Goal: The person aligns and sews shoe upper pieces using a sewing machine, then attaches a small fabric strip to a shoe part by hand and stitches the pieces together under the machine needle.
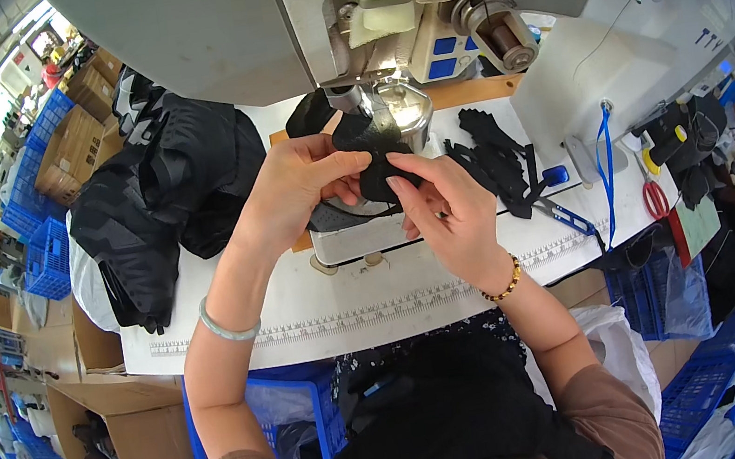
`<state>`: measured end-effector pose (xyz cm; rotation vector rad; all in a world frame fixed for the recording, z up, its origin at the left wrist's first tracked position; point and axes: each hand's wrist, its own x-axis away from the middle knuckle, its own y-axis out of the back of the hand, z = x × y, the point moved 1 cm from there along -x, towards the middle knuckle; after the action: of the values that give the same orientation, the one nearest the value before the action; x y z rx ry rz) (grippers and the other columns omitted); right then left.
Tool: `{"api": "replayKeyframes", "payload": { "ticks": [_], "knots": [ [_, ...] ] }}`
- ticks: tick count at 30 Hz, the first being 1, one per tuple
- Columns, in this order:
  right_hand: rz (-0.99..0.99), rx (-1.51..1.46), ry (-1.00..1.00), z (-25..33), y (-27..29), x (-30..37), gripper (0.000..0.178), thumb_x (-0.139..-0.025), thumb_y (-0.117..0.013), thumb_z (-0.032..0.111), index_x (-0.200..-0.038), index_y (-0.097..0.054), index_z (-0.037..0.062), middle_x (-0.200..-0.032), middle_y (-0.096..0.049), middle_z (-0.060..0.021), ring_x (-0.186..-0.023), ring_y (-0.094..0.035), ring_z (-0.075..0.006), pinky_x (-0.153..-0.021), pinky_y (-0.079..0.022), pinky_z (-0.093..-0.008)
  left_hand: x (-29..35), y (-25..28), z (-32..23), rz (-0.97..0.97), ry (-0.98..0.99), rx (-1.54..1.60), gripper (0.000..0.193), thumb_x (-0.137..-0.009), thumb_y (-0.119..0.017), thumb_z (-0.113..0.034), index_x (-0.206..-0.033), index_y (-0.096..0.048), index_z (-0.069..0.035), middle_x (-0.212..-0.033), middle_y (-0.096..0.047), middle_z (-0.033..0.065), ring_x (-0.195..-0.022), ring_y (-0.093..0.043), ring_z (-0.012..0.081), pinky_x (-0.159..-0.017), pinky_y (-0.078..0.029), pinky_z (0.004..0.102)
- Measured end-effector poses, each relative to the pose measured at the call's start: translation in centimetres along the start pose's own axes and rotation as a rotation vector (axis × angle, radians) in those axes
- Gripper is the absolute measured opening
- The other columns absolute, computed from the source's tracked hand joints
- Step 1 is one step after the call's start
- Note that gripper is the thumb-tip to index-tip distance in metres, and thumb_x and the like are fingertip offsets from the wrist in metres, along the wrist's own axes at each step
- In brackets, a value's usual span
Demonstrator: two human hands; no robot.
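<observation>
Both hands meet under the head of a sewing machine [368, 98], pinching a small piece of black fabric [377, 181]. My left hand [296, 188] has its thumb and forefinger closed on the piece's left side. On the right side, my right hand [454, 208] grips it between thumb and fingertips. The fabric is raised just in front of the machine's lit needle area, and its lower part is partly hidden by my fingers. Several black fabric strips [497, 150] lie to the right of my right hand, beside blue-handled thread snips [568, 217].
A big heap of black fabric pieces [174, 158] covers the table's left side. Red-handled scissors [654, 197] and a blue cord [608, 177] are at the right. A printed measuring scale [379, 310] runs along the front edge. Below stand a cardboard box [151, 457] and a blue crate [328, 418].
</observation>
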<state>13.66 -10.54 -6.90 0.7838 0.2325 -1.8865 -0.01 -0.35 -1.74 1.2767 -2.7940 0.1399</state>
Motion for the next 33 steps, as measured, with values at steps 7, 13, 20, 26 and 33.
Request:
{"api": "replayKeyframes", "payload": {
  "ticks": [7, 13, 20, 26, 33],
  "knots": [
    [0.026, 0.191, 0.116, 1.5, 0.5, -0.7, 0.030, -0.078, -0.062, 0.003, -0.107, -0.054, 0.0028, -0.079, -0.052, -0.0070, -0.052, -0.048, -0.0115, -0.047, -0.041, -0.0234, -0.2, 0.2, -0.4, 0.024, 0.007, 0.082, 0.017, -0.077, -0.063, -0.012, -0.078, -0.057, 0.005, -0.069, -0.055, 0.0065, -0.057, -0.055, 0.0114, -0.053, -0.046, 0.0210],
    [0.007, 0.256, 0.192, 1.8, 0.8, -2.3, 0.027, -0.079, -0.061, 0.003, -0.105, -0.054, 0.0023, -0.077, -0.051, -0.0078, -0.052, -0.050, -0.0139, -0.048, -0.042, -0.0257, -1.2, 0.2, -1.5, 0.036, 0.038, 0.135, 0.016, -0.077, -0.062, -0.011, -0.079, -0.058, 0.004, -0.070, -0.055, 0.0055, -0.057, -0.053, 0.0095, -0.052, -0.045, 0.0196],
    [-0.019, 0.276, 0.184, 1.5, 0.5, -3.0, 0.027, -0.078, -0.062, 0.005, -0.104, -0.054, 0.0031, -0.074, -0.051, -0.0067, -0.048, -0.049, -0.0127, -0.045, -0.040, -0.0252, -2.1, 0.5, -1.9, 0.026, 0.056, 0.092, 0.014, -0.077, -0.061, -0.009, -0.080, -0.058, 0.004, -0.070, -0.055, 0.0055, -0.058, -0.052, 0.0091, -0.053, -0.045, 0.0199],
    [-0.016, 0.269, 0.217, 1.0, 0.5, -3.0, 0.027, -0.078, -0.062, 0.005, -0.104, -0.054, 0.0041, -0.073, -0.050, -0.0063, -0.046, -0.049, -0.0136, -0.041, -0.039, -0.0263, -2.1, 0.4, -1.9, 0.022, 0.080, 0.111, 0.014, -0.078, -0.060, -0.010, -0.081, -0.057, 0.004, -0.070, -0.056, 0.0058, -0.057, -0.052, 0.0091, -0.052, -0.045, 0.0204],
    [-0.037, 0.259, 0.258, 0.9, 0.3, -3.0, 0.029, -0.077, -0.062, -0.002, -0.105, -0.055, 0.0010, -0.073, -0.051, -0.0038, -0.048, -0.043, -0.0049, -0.043, -0.036, -0.0191, -2.3, 0.8, -1.7, 0.049, 0.065, 0.146, 0.014, -0.079, -0.061, -0.009, -0.082, -0.057, 0.004, -0.070, -0.055, 0.0062, -0.055, -0.052, 0.0097, -0.051, -0.045, 0.0210]
  ]
}}
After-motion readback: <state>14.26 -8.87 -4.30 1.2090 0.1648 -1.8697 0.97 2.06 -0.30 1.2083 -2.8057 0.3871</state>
